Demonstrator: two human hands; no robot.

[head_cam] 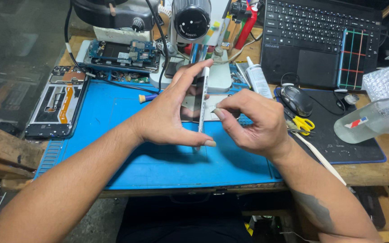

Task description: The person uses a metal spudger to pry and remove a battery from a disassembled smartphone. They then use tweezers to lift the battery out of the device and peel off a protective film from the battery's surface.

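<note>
My left hand (169,114) holds a thin white phone (203,101) upright on its edge over the blue work mat (158,162), with the forefinger at its top end and the thumb under its bottom end. My right hand (251,121) is right beside it, thumb and forefinger pinched on a small pale piece (214,109) at the phone's side. What that piece is I cannot tell.
An opened phone (59,105) lies at the mat's left edge, another opened phone (122,55) behind it. A microscope (190,20) stands at the back. A laptop (323,33), mouse (296,100), yellow scissors (303,123), glue bottle (257,78) and clear bottle (374,119) are to the right.
</note>
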